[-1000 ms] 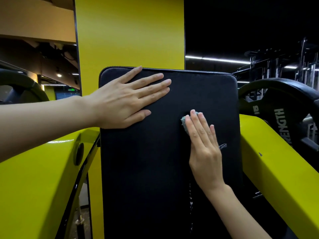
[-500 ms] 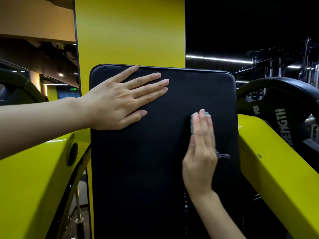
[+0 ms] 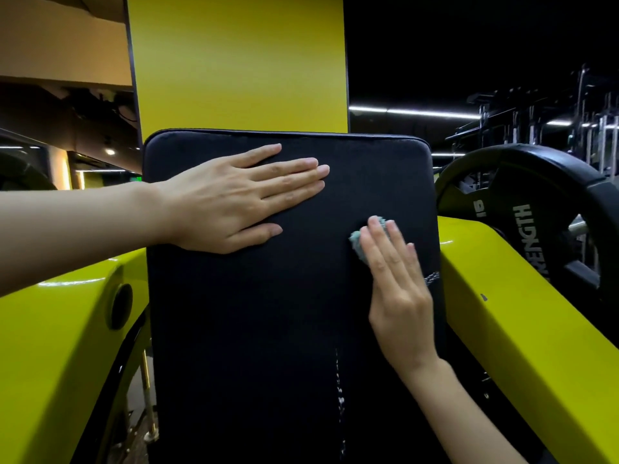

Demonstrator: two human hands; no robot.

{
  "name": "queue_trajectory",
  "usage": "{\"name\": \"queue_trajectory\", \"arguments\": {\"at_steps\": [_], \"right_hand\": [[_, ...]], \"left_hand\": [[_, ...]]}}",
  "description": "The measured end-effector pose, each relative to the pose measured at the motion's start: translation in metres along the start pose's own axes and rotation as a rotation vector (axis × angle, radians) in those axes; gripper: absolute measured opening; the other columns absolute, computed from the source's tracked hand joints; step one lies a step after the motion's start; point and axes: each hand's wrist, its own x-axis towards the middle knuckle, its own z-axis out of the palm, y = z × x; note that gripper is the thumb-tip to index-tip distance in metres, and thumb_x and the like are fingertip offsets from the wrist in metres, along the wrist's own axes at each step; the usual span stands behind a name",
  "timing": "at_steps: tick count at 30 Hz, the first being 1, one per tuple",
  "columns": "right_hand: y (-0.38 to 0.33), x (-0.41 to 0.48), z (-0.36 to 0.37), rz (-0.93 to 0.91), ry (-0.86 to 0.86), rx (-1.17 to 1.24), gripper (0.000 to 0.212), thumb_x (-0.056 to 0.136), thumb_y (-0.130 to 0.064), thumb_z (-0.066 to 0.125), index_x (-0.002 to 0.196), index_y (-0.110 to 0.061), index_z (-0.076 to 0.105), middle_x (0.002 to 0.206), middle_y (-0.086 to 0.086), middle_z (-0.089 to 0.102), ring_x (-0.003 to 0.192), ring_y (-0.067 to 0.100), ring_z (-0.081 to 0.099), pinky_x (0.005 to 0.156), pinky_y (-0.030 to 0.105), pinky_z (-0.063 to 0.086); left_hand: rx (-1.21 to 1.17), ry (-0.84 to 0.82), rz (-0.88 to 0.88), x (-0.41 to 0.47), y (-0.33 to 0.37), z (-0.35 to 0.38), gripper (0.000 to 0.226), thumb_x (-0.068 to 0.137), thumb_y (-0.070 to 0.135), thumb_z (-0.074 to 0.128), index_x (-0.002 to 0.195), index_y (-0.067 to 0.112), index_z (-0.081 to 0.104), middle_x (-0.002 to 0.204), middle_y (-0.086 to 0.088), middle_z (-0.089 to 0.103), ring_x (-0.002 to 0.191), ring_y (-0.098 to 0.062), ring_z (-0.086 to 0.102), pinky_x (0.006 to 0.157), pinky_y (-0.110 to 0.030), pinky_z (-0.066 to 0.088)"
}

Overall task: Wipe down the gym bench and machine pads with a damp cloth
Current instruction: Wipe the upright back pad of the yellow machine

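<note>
Dim gym floor stretches off behind, with thin light strips (image 3: 412,112) glowing on the dark ceiling and steel racks (image 3: 552,122) standing far back on the right. Straight ahead a broad yellow pillar (image 3: 234,61) rises behind the machine. In front of it stands the black pad (image 3: 251,329), upright with rounded top corners, set between two glossy yellow frame arms (image 3: 50,346). A black weight plate (image 3: 536,212) with white lettering hangs just beyond the right-hand arm.

The person's left hand (image 3: 227,199) lies flat on the upper left part of the pad, fingers stretched out straight and pointing right. Its grip holds nothing and the palm simply presses the surface.

The right hand (image 3: 395,283) comes up from below on the pad's right side, its fingers straight and close together. It presses a small bluish-green cloth (image 3: 360,244) against the pad. The cloth is bunched under the fingers, with only its edge peeking out to the left and above the fingertips. No finger curls round it, so the grip is a flat press, not a pinch.

Below that hand a thin trail of droplets (image 3: 340,396) runs down the pad.
</note>
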Motion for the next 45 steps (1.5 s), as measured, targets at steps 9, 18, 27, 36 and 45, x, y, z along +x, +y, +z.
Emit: {"name": "queue_trajectory", "arguments": {"at_steps": [9,18,27,36,45], "right_hand": [[0.002,0.002,0.004,0.325,0.175,0.100,0.045,0.102,-0.001,0.040,0.148,-0.003,0.040,0.156,0.008,0.035,0.149,0.023,0.025,0.122,0.033,0.021],[-0.042,-0.015,0.013,-0.041,0.014,0.136,0.050,0.097,0.010,0.045,0.144,-0.008,0.045,0.152,0.007,0.043,0.146,0.025,0.032,0.116,0.045,0.034],[0.036,-0.006,-0.013,0.146,0.050,0.056,0.054,0.095,0.010,0.043,0.147,-0.005,0.040,0.155,0.008,0.037,0.149,0.026,0.026,0.123,0.038,0.019],[0.003,-0.023,-0.002,0.193,0.108,0.125,0.049,0.098,0.006,0.046,0.146,-0.003,0.040,0.153,0.010,0.039,0.148,0.027,0.029,0.120,0.041,0.029],[-0.026,-0.063,0.006,0.155,0.071,0.088,0.053,0.094,0.008,0.050,0.145,-0.007,0.042,0.152,0.006,0.043,0.147,0.026,0.031,0.121,0.042,0.025]], "left_hand": [[0.015,0.002,-0.013,0.000,0.002,-0.001,0.065,0.103,0.042,0.020,0.159,0.011,0.010,0.167,-0.005,0.008,0.154,-0.019,0.007,0.124,-0.045,0.008],[0.018,-0.007,-0.032,0.001,0.004,-0.003,0.065,0.102,0.042,0.023,0.159,0.011,0.013,0.167,-0.006,0.011,0.154,-0.019,0.010,0.124,-0.046,0.010],[0.022,0.000,-0.035,0.000,0.006,-0.004,0.066,0.101,0.041,0.025,0.159,0.010,0.015,0.167,-0.006,0.012,0.154,-0.020,0.012,0.123,-0.046,0.011],[0.025,-0.007,-0.044,-0.001,0.007,-0.004,0.066,0.101,0.041,0.025,0.159,0.010,0.016,0.167,-0.006,0.012,0.154,-0.021,0.012,0.123,-0.048,0.012],[0.031,-0.016,-0.052,-0.001,0.007,-0.005,0.067,0.100,0.041,0.026,0.159,0.010,0.016,0.167,-0.006,0.011,0.154,-0.021,0.012,0.123,-0.049,0.014]]}}
